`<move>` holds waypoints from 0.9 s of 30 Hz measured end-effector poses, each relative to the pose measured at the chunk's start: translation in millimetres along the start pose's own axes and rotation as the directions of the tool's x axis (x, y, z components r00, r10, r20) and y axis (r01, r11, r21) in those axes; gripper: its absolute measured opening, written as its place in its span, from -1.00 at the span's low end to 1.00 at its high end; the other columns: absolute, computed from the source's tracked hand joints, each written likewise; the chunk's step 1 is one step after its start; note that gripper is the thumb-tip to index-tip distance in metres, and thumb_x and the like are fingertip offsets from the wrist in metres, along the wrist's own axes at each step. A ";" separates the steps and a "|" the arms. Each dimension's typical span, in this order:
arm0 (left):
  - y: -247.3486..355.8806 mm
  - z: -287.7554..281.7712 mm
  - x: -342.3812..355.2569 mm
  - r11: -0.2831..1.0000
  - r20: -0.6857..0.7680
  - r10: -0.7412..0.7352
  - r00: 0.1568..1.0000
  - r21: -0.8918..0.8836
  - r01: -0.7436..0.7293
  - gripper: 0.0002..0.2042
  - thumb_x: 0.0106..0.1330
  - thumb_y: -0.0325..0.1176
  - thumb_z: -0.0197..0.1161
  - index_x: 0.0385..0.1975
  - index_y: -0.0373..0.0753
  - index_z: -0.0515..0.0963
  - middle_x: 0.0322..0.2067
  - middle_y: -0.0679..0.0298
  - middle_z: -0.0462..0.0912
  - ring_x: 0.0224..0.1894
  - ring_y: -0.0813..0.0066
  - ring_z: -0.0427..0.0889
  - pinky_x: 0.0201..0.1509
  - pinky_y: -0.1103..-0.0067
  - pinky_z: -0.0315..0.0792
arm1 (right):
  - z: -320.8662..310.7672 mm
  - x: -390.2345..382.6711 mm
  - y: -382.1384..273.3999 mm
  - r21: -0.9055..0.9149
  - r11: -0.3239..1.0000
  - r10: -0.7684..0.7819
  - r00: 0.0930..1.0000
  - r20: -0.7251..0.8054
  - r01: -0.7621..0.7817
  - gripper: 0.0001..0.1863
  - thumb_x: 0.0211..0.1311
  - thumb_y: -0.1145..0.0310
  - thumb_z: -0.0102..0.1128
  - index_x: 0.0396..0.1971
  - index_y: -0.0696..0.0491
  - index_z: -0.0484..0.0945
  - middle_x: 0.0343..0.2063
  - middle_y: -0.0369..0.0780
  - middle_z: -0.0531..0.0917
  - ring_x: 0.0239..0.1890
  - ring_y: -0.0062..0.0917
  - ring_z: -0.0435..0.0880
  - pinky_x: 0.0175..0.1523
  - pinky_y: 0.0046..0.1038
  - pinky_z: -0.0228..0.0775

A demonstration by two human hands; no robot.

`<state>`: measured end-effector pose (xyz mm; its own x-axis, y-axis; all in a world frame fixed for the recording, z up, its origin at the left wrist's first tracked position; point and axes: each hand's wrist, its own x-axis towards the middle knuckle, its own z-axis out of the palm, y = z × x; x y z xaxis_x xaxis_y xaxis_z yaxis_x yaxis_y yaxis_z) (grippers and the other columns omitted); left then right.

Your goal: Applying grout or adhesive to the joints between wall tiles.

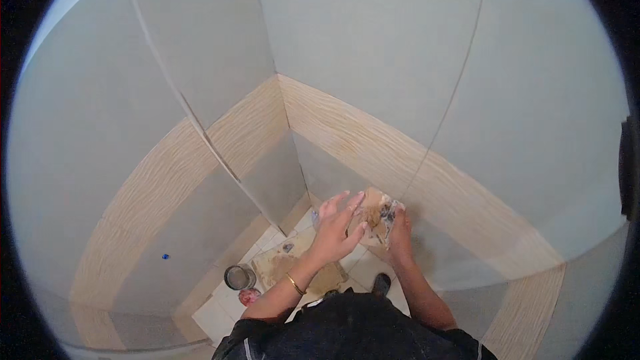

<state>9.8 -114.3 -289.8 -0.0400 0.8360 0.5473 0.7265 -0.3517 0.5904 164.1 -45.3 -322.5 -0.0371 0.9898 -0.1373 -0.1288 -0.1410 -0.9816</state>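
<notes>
In front of me, close to the right wall, my right hand [401,235] grips the right side of a tan, flat-looking piece [375,215] with dark and whitish smears. Its exact kind cannot be made out; it could be a dirty sponge or a piece of tile. My left hand [335,232] is at the left of this piece, fingers apart and stretched out. Whether its fingertips touch the piece's edge is unclear. A gold bangle [295,285] circles my left wrist.
Grey tiled walls [373,33] with a wavy beige band [347,117] meet in a corner ahead. Below lie a stained tan board or patch [270,267], a dark round container [239,277] and a reddish item [249,296]. A thin pale pole or pipe [250,195] runs down the left wall.
</notes>
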 end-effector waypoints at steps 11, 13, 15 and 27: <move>21.4 64.5 15.0 0.972 -0.081 -0.070 0.994 0.218 0.086 -0.45 0.21 -0.26 0.18 0.25 -0.11 0.33 -0.17 0.15 0.65 0.23 -0.01 0.28 0.30 0.10 -0.03 | -37.6 76.1 18.9 -0.044 0.999 0.017 0.964 0.266 -0.005 -0.50 0.45 0.08 -0.25 -0.15 0.24 0.49 -0.22 -0.16 0.59 -0.18 -0.45 0.55 0.02 -0.41 0.33; 22.7 76.6 14.7 0.965 -0.081 -0.097 0.992 0.236 0.114 -0.46 0.22 -0.26 0.17 0.25 -0.11 0.33 -0.31 0.16 0.66 0.20 -0.01 0.31 0.28 0.09 0.00 | -42.0 82.4 23.9 -0.024 0.999 0.040 0.962 0.271 -0.034 -0.50 0.45 0.07 -0.25 -0.14 0.23 0.48 -0.22 -0.15 0.59 -0.17 -0.44 0.56 0.02 -0.41 0.34; 23.0 89.9 13.4 0.948 -0.079 -0.150 0.985 0.272 0.166 -0.46 0.23 -0.25 0.16 0.25 -0.11 0.33 -0.33 0.16 0.66 0.19 0.00 0.33 0.28 0.09 0.00 | -44.8 92.4 30.6 -0.047 0.993 0.117 0.949 0.293 -0.108 -0.51 0.45 0.08 -0.25 -0.14 0.23 0.48 -0.22 -0.15 0.59 -0.17 -0.44 0.55 0.02 -0.40 0.34; 27.7 118.4 12.1 0.814 -0.043 -0.562 0.826 0.149 0.562 -0.54 0.26 -0.25 0.14 0.18 -0.16 0.40 -0.24 0.12 0.63 0.00 0.15 0.48 0.16 0.28 0.24 | -44.4 141.2 128.8 -0.030 0.937 0.317 0.812 0.490 -0.347 -0.51 0.41 0.12 -0.29 -0.03 0.19 0.48 -0.13 -0.11 0.59 -0.08 -0.38 0.60 0.04 -0.31 0.46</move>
<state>110.6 -64.0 -337.0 -0.4714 0.8698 0.1456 0.6708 0.2464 0.6995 186.3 77.2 -474.2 -0.5561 0.7504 -0.3574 -0.0781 -0.4753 -0.8764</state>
